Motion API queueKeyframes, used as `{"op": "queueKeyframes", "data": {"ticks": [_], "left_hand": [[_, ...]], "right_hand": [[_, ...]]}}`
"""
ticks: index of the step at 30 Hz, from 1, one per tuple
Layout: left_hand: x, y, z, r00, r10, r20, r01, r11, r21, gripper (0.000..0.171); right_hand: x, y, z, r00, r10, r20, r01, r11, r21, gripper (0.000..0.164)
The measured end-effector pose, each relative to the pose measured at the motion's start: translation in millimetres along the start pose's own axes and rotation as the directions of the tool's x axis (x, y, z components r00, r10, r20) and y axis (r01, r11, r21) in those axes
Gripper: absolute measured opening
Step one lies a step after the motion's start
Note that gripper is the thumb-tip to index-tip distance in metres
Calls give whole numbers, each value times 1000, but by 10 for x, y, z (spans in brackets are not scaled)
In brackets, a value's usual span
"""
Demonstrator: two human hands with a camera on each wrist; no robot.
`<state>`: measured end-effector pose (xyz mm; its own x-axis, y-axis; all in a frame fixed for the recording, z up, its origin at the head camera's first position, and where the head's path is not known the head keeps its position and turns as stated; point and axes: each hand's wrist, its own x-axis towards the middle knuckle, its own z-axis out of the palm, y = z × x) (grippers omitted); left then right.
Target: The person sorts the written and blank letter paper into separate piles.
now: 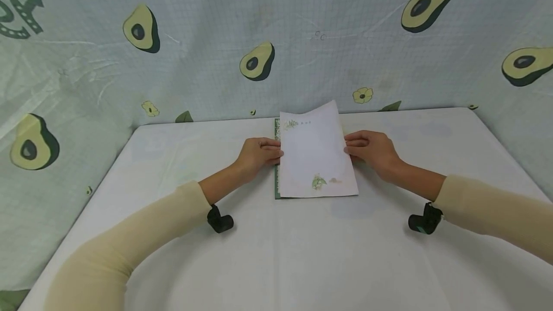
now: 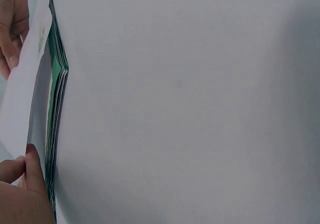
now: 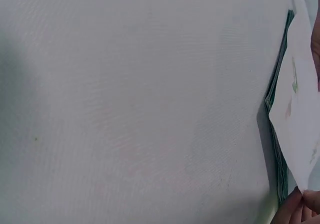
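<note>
A white sheet of paper (image 1: 317,150) with small printed plants at its top left and bottom lies raised over a green-edged stack of sheets (image 1: 277,190) on the table. My left hand (image 1: 260,154) pinches the paper's left edge between thumb and fingers. On the opposite side, my right hand (image 1: 373,151) pinches the right edge. The left wrist view shows a gap between the lifted paper (image 2: 20,98) and the layered dark green stack (image 2: 56,78). In the right wrist view the paper (image 3: 300,93) bows above the stack, which it mostly hides.
A white cloth covers the table (image 1: 302,258). Behind it and at the sides hangs a pale curtain (image 1: 194,71) printed with avocados. Small black cameras (image 1: 221,220) sit below both wrists, close over the table.
</note>
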<state>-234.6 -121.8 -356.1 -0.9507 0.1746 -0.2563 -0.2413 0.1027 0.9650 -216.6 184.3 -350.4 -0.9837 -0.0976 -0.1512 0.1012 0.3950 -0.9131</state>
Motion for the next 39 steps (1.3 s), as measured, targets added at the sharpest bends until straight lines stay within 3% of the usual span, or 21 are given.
{"op": "queueKeyframes", "data": {"ticks": [12,24,39], "left_hand": [[-4,-12,66,999,-3,-32,1,998,-62,33],[-10,14,146,999,12,-37,-16,994,-110,30],[83,92,324,998,35,-45,-40,995,-95,28]], "right_hand": [[-35,21,-60,999,29,-22,-27,996,85,40],[-62,67,-150,998,44,-39,-40,995,96,38],[-136,71,-381,997,35,-62,-28,993,111,46]]}}
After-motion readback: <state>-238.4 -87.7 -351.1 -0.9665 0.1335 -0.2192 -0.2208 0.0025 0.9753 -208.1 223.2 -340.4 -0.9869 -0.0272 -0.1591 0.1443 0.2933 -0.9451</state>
